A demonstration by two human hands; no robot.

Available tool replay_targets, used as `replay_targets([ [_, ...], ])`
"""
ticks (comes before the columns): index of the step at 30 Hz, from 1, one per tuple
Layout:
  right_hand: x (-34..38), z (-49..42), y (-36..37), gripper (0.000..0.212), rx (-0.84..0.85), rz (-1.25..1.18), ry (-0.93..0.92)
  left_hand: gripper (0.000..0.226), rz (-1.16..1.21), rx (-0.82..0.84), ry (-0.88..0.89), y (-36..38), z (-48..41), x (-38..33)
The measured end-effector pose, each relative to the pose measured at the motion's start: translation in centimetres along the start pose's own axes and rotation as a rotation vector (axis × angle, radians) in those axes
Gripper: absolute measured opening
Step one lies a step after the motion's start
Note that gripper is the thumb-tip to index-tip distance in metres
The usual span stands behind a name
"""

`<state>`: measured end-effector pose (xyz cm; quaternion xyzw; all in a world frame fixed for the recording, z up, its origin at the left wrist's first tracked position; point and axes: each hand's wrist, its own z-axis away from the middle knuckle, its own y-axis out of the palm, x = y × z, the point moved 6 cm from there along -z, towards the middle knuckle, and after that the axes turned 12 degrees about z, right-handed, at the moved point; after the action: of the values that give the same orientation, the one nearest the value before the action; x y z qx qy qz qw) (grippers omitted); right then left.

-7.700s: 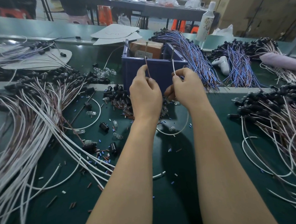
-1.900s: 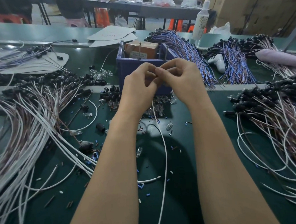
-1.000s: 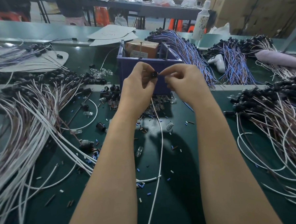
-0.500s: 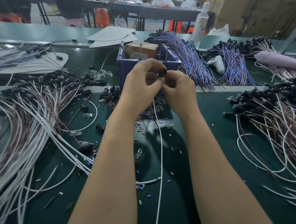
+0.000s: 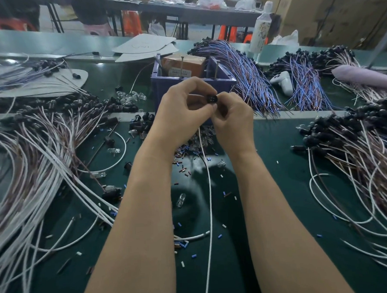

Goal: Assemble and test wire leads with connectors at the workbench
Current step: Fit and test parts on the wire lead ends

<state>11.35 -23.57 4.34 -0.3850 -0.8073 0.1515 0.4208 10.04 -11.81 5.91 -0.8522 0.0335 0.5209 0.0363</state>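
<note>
Head camera: left hand (image 5: 181,111) and right hand (image 5: 231,119) meet, fingers curled, both pinching a small black connector (image 5: 212,98). A white wire (image 5: 207,201) hangs from them toward six o'clock. At twelve o'clock, just behind, stands a blue bin (image 5: 159,92).

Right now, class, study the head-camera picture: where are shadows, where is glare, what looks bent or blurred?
Head view: a shadow darkens the green mat between the forearms; glare shines on the far bench strip; the wide lens bows the bench edge and smears the white wires at left; the black connector, held between left hand and right hand, looks sharp.
</note>
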Motion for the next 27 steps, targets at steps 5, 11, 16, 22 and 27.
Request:
replay_targets([
  [5,-0.1,-0.5,0.5,0.014,0.171,0.072,0.03,0.02,0.005,-0.019,-0.011,-0.3,0.0,0.4],
  [11,1.1,-2.1,-3.1,0.017,0.11,-0.192,0.045,0.02,-0.033,-0.069,-0.044,-0.9,-0.1,1.0],
  [16,2.6,-2.4,-3.9,0.014,0.143,-0.244,-0.06,0.016,-0.044,-0.08,-0.055,-0.9,-0.1,1.1],
  [22,2.7,-2.4,-3.5,0.016,0.207,-0.157,-0.094,0.014,-0.078,-0.084,-0.048,-0.9,-0.1,0.9],
  [27,2.7,-2.4,-3.7,0.014,0.205,-0.052,-0.096,0.014,-0.117,-0.091,-0.054,-0.8,-0.2,0.9],
])
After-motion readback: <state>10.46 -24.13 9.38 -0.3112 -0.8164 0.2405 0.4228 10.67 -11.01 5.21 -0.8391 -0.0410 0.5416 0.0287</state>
